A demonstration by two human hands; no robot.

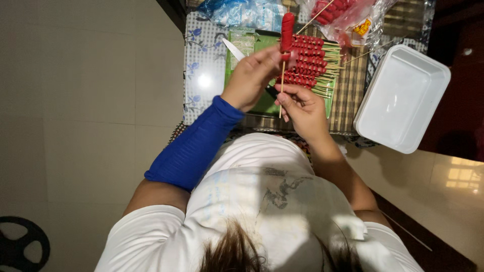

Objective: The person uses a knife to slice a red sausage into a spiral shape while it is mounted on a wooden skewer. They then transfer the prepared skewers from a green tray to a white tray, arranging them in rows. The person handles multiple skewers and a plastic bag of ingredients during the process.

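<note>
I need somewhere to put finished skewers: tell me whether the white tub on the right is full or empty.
Empty. The white tub lies open at the table's right edge, and only its bare white floor shows inside; no skewers or sausages are in it.

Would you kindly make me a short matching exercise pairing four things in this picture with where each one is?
Things:
1. sausage on a skewer
2. white container
3. pile of skewered sausages
4. knife blade

Places:
A. lying on the green board
B. at the table's right edge
C. held up by the left hand and right hand
D. sticking out beyond the left hand

Pairs: 1-C, 2-B, 3-A, 4-D
</note>
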